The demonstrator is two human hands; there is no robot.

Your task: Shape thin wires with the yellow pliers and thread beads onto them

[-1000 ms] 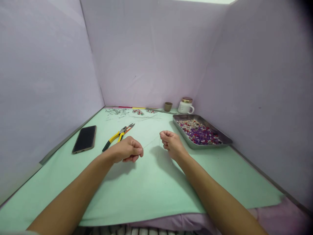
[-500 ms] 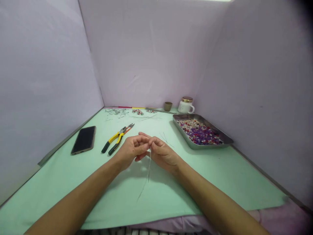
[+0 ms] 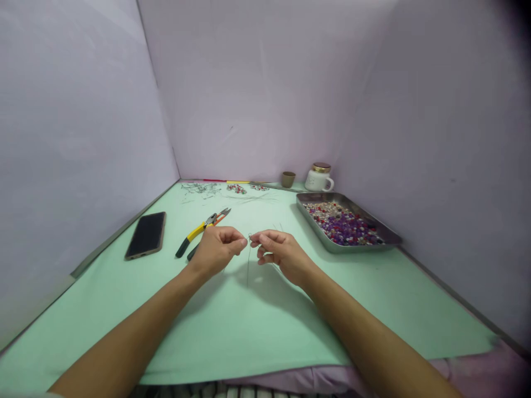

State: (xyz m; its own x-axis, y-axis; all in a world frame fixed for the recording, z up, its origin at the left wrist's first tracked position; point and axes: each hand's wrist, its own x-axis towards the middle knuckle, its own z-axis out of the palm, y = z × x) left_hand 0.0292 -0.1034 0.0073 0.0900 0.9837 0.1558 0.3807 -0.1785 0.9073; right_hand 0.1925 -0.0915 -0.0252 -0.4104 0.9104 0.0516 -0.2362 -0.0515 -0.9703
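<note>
In front of me, above the green cloth (image 3: 244, 331), my two hands face each other at a thin wire (image 3: 248, 268) with a tiny loop near its top. My right hand (image 3: 284, 255) pinches the wire by the loop between thumb and forefinger, its other fingers curled. Thumb and forefinger of my left hand (image 3: 218, 251) are pressed together just left of the loop, on the wire as far as I can see. One strand hangs down between the hands. Pliers (image 3: 194, 232) with yellow and black handles lie partly hidden behind my left hand.
A phone (image 3: 146, 235) lies at left. At right stands a metal tray (image 3: 352, 249) of mixed beads (image 3: 346, 226). Along the back are wire pieces (image 3: 201, 189), beaded clusters (image 3: 236, 189), a small brown cup (image 3: 287, 179) and a lidded white mug (image 3: 318, 180). Orange-handled snips (image 3: 224, 214) lie beside the pliers.
My hands have drawn apart from their overlapped hold, so the small loop now shows between the fingertips. The hanging strand looks shorter. The view has shifted slightly.
</note>
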